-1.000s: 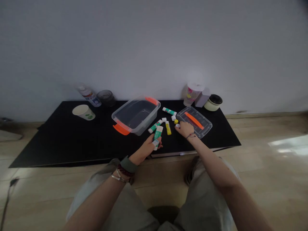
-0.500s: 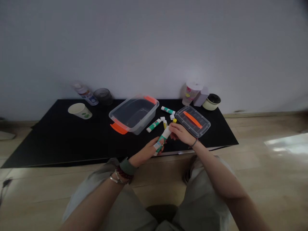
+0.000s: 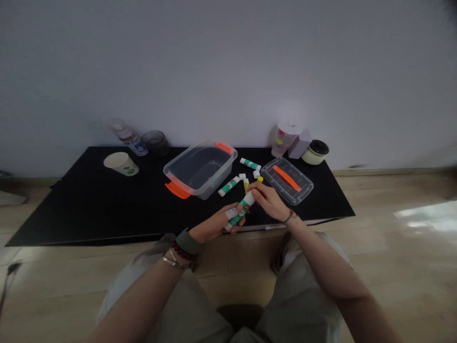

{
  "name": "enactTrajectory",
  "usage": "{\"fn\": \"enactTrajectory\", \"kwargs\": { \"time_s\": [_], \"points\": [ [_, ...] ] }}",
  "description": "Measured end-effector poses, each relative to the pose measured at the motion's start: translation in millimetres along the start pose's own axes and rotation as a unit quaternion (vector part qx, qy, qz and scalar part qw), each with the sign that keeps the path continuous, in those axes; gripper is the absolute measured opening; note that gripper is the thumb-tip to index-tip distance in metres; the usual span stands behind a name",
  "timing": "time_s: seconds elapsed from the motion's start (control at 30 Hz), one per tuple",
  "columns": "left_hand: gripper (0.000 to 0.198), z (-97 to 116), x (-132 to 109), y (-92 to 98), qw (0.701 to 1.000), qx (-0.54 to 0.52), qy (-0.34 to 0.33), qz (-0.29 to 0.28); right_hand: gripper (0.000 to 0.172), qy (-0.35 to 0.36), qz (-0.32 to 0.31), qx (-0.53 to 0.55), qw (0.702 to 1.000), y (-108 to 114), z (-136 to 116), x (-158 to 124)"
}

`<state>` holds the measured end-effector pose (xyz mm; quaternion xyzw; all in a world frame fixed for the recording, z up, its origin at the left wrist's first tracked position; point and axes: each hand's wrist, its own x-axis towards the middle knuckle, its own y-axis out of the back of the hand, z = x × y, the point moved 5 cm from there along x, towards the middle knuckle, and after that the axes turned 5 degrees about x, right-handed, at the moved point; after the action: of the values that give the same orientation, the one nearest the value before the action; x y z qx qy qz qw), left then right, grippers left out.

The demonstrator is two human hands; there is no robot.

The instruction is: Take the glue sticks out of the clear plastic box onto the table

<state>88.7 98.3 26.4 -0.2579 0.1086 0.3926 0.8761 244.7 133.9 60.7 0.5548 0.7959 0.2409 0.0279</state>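
Observation:
A green and white glue stick is tilted above the table's front edge, with my left hand wrapped round its lower part. My right hand has its fingers closed on the white top end of the same stick. Just behind my hands lie another green and white tube, a small yellow and white tube, white caps and a yellow cap. One more green tube lies farther back.
An open clear box with orange latches stands left of the tubes, its lid to their right. A paper cup, spray can and dark glass are at the left. A plastic cup and lidded pot stand back right.
The glue stick's printed label has turned more into view in my left hand. My right hand remains at its white end, and the whole view has shifted slightly.

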Motion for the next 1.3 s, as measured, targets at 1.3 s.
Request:
{"fn": "enactTrajectory", "kwargs": {
  "time_s": [1.3],
  "points": [
    [0.044, 0, 15, -2.6, 0.979, 0.189, -0.076, 0.029, 0.028, -0.059, 0.028, -0.168, 0.984, -10, -6, 4]
  ]
}}
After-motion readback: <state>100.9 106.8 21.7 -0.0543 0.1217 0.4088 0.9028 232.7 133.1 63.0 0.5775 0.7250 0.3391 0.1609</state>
